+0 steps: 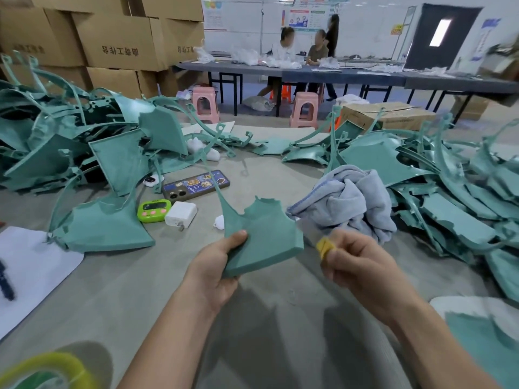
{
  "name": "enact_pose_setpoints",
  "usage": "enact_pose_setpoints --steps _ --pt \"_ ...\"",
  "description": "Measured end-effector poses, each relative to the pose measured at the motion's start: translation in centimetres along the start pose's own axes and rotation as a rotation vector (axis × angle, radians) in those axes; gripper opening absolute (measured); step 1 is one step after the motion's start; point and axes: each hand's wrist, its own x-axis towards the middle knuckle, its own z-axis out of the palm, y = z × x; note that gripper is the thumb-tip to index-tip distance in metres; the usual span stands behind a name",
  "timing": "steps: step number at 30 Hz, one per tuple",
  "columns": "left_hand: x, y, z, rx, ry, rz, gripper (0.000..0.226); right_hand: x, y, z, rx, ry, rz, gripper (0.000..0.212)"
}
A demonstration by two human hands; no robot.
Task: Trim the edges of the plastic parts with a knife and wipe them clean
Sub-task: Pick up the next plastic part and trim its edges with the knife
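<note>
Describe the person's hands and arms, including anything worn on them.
Both hands are bare: the left hand and the right hand wear no gloves, and no rings show. The left forearm and the right forearm are also uncovered down to the picture's bottom edge. No sleeve, watch or wristband is in view.

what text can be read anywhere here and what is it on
Cardboard boxes: dark Chinese characters, apparently mirrored; "工" is legible, the rest uncertain.
Phone case: sticker lettering, too blurred to read.
Wall posters: too small to read.
Green timer: display unreadable.
</note>
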Motion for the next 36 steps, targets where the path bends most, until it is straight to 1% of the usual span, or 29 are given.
enact_pose_setpoints --steps 1,2,4,5,6,7,8,9,10,11,13,14,15,17,18,19,21,22,23,24,26,28,29,30,32,34,35,36 --pt "0.0 0.0 0.0 0.004 0.0 -0.002 0.016 -0.1 0.0 0.3 -0.008 -0.061 0.022 0.021" --pt "0.0 0.1 -0.1 0.008 0.005 -0.001 0.016 0.1 0.3 0.4 -0.035 -0.042 0.039 0.021" --pt "0.0 0.2 -0.3 0.009 0.026 0.009 0.015 0.5 0.9 0.4 -0.11 0.161 0.037 0.024" --pt "0.1 0.2 -0.3 0.003 0.033 0.019 0.015 0.6 1.0 0.3 -0.123 0.228 0.022 0.025" --pt "0.0 0.2 -0.4 -0.001 0.037 0.025 0.015 0.5 1.0 0.1 -0.096 0.23 0.009 0.026" --pt "0.0 0.2 -0.4 0.0 0.035 0.023 0.016 0.4 0.8 0.0 -0.047 0.166 -0.001 0.026" --pt "0.0 0.1 -0.3 0.0 0.029 0.016 0.018 0.2 0.5 0.0 0.001 0.065 -0.005 0.025" --pt "0.0 0.0 -0.3 -0.003 0.022 0.011 0.022 0.1 0.4 0.2 0.009 -0.003 -0.011 0.023" --pt "0.0 0.0 -0.3 -0.006 0.016 0.011 0.027 0.2 0.5 0.4 -0.019 -0.013 -0.019 0.023" --pt "0.0 0.0 -0.3 -0.008 0.016 0.013 0.03 0.4 0.7 0.5 -0.06 0.04 -0.026 0.026" --pt "-0.1 0.0 -0.2 -0.011 0.029 0.016 0.026 0.6 0.9 0.3 -0.111 0.186 -0.043 0.032" --pt "-0.2 0.0 -0.2 -0.007 0.035 0.02 0.022 0.5 0.7 0.2 -0.099 0.19 -0.05 0.032" --pt "-0.2 0.0 -0.1 0.0 0.035 0.024 0.019 0.4 0.5 0.0 -0.065 0.128 -0.053 0.03" --pt "-0.3 -0.1 0.0 0.004 0.017 0.024 0.024 0.0 -0.1 -0.1 -0.012 -0.066 -0.034 0.02" --pt "-0.3 -0.1 -0.1 0.002 0.01 0.025 0.028 -0.1 -0.1 0.1 -0.037 -0.086 -0.022 0.02" --pt "-0.3 -0.1 -0.1 0.002 0.005 0.028 0.03 0.1 0.1 0.1 -0.084 -0.026 -0.01 0.023" --pt "-0.4 0.0 -0.1 0.019 -0.024 0.03 0.024 0.7 0.8 -0.1 -0.202 0.22 -0.004 0.031" --pt "-0.5 -0.1 -0.1 0.04 -0.045 0.026 0.02 0.8 0.9 -0.2 -0.217 0.293 -0.002 0.034" --pt "-0.6 -0.1 -0.1 0.074 -0.066 0.018 0.019 0.8 0.9 -0.4 -0.178 0.308 -0.011 0.035" --pt "-0.7 -0.1 -0.1 0.112 -0.086 0.005 0.02 0.7 0.6 -0.5 -0.116 0.279 -0.027 0.034" --pt "-0.9 -0.2 -0.1 0.174 -0.114 -0.03 0.021 0.4 0.2 -0.7 -0.05 0.153 -0.071 0.029" --pt "-1.1 -0.2 0.0 0.219 -0.133 -0.057 0.022 0.1 -0.4 -0.6 -0.127 0.039 -0.097 0.021" --pt "-1.1 -0.2 -0.1 0.237 -0.142 -0.061 0.023 0.1 -0.4 -0.4 -0.184 0.015 -0.105 0.02" --pt "-1.1 -0.2 -0.2 0.251 -0.149 -0.063 0.024 0.0 -0.5 -0.3 -0.235 0.032 -0.114 0.019" --pt "-1.1 -0.3 -0.3 0.282 -0.158 -0.069 0.024 0.1 -0.3 -0.1 -0.319 0.152 -0.175 0.024" --pt "-1.1 -0.5 -0.1 0.313 -0.169 -0.079 0.024 0.2 -0.1 0.0 -0.347 0.249 -0.231 0.028" --pt "-1.0 -0.6 0.0 0.319 -0.172 -0.086 0.024 0.2 -0.2 -0.1 -0.332 0.254 -0.238 0.028" --pt "-1.0 -0.7 0.1 0.32 -0.17 -0.092 0.024 0.1 -0.3 -0.2 -0.308 0.21 -0.228 0.026"
